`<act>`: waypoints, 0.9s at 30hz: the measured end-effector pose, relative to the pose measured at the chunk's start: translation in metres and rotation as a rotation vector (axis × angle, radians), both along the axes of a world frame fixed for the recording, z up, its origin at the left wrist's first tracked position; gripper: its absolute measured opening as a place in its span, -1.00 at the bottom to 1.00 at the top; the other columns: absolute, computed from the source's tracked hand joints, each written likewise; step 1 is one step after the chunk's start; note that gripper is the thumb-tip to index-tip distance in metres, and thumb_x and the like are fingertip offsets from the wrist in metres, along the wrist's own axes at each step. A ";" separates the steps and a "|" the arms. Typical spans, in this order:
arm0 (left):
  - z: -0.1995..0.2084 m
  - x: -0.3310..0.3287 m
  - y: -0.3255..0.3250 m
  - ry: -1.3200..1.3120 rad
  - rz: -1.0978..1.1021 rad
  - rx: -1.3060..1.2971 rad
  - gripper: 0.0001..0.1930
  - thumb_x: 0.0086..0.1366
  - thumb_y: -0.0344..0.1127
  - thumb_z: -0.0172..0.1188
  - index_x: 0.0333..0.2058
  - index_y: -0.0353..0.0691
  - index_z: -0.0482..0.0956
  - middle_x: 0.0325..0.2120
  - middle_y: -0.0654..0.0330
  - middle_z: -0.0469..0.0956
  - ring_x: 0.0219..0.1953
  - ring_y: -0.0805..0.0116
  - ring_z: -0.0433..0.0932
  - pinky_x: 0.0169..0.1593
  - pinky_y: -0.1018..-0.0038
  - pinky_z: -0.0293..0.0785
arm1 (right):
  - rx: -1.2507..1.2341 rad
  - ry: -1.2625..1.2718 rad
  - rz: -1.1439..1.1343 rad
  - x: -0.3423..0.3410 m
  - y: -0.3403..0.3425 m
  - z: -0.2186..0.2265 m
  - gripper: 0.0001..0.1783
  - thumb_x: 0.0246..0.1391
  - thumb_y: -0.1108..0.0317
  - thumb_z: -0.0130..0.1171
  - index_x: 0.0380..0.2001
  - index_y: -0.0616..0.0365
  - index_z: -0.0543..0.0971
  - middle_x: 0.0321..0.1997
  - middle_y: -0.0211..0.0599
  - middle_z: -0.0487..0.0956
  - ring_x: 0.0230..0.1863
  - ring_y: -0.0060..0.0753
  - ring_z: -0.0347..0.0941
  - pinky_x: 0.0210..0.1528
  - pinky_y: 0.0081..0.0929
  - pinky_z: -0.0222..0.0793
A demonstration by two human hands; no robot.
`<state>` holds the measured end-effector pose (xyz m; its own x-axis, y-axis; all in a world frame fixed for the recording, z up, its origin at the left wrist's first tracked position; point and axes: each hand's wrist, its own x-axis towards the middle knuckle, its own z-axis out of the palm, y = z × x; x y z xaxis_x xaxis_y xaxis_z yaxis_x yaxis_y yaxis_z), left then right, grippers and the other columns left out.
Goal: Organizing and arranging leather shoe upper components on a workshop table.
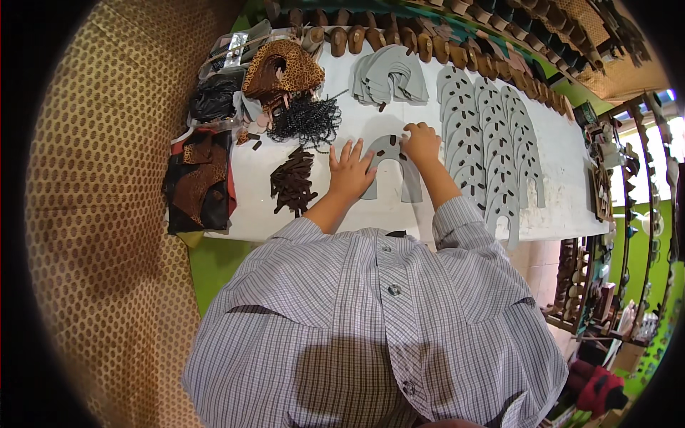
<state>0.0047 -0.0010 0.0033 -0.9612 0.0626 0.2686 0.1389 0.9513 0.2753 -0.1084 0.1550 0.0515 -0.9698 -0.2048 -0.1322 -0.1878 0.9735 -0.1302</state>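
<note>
A grey U-shaped piece (386, 146), which looks like a shoe upper, lies flat on the white table before me, its two ends toward me. Small dark brown strips (392, 140) sit along its curved top. My left hand (349, 173) rests with fingers spread, its fingertips beside and on the piece's left arm. Over the piece's upper right, my right hand (422, 145) has bent fingers drawn together at a small dark strip by the edge. To the left is a heap of similar dark brown strips (292, 182).
Overlapping rows of grey pieces with dark strips (474, 143) cover the table's right. A stack of grey pieces (389, 75) lies farther back. At the left are black cord (303, 120), leopard-print pieces (282, 71) and folded material (200, 178). Shoes (428, 46) line the far edge.
</note>
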 end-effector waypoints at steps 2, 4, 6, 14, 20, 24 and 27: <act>0.001 0.001 0.000 -0.072 0.080 0.000 -0.53 0.16 -0.04 0.02 0.06 0.05 0.35 0.16 0.12 0.16 0.23 0.11 0.04 0.22 -0.08 -0.34 | -0.178 0.223 0.060 0.014 0.010 -0.010 -0.70 -0.11 0.24 0.15 -0.22 -0.07 0.54 -0.09 -0.38 0.46 -0.01 -0.29 0.33 -0.04 -0.15 0.19; 0.004 0.002 0.000 -0.074 0.059 0.012 -0.51 0.17 -0.03 0.01 0.08 0.03 0.32 0.17 0.12 0.14 0.24 0.11 0.02 0.23 -0.07 -0.34 | -0.237 0.240 0.134 0.031 0.020 -0.021 -0.66 -0.08 0.20 0.12 -0.16 -0.05 0.51 -0.04 -0.35 0.45 0.04 -0.25 0.30 0.00 -0.12 0.16; 0.003 0.004 -0.001 -0.078 0.042 0.021 -0.48 0.17 -0.01 0.00 0.10 0.01 0.29 0.18 0.12 0.12 0.24 0.11 0.00 0.23 -0.05 -0.34 | -0.298 0.255 0.213 0.049 0.027 -0.032 -0.62 -0.05 0.16 0.10 -0.11 -0.04 0.48 0.01 -0.32 0.43 0.08 -0.21 0.28 0.04 -0.08 0.13; 0.000 0.031 -0.002 -0.144 -0.077 0.029 -0.40 0.19 0.04 -0.03 0.17 -0.05 0.19 0.22 0.03 0.03 0.27 0.06 -0.05 0.24 -0.04 -0.33 | -0.196 0.201 0.176 0.090 0.036 -0.048 -0.30 0.10 -0.12 -0.17 0.23 0.00 0.12 0.34 -0.15 0.01 0.33 -0.01 -0.10 0.25 0.14 -0.31; 0.003 0.051 -0.003 -0.182 -0.068 0.043 -0.30 0.13 0.10 0.03 0.18 -0.12 0.15 0.22 -0.03 0.01 0.27 0.02 -0.08 0.23 -0.07 -0.35 | -0.153 0.212 0.112 0.110 0.040 -0.054 -0.28 0.07 -0.19 -0.17 0.21 -0.01 0.16 0.33 -0.13 0.03 0.29 0.08 -0.05 0.20 0.20 -0.22; 0.012 0.056 -0.006 -0.201 -0.102 0.035 -0.30 0.08 0.12 0.08 0.16 -0.06 0.21 0.22 -0.05 0.00 0.27 0.03 -0.07 0.22 -0.10 -0.36 | -0.144 0.207 0.135 0.124 0.043 -0.046 -0.27 0.04 -0.19 -0.13 0.21 -0.03 0.16 0.33 -0.12 0.03 0.28 0.09 -0.04 0.20 0.22 -0.23; 0.019 0.056 -0.015 -0.191 -0.141 0.049 -0.40 0.05 0.10 0.13 0.06 0.01 0.37 0.21 0.02 0.06 0.26 0.07 -0.03 0.21 -0.13 -0.34 | -0.142 0.156 0.153 0.132 0.050 -0.027 -0.30 -0.03 -0.12 0.02 0.16 -0.06 0.25 0.32 -0.17 0.06 0.29 0.02 -0.03 0.21 0.20 -0.22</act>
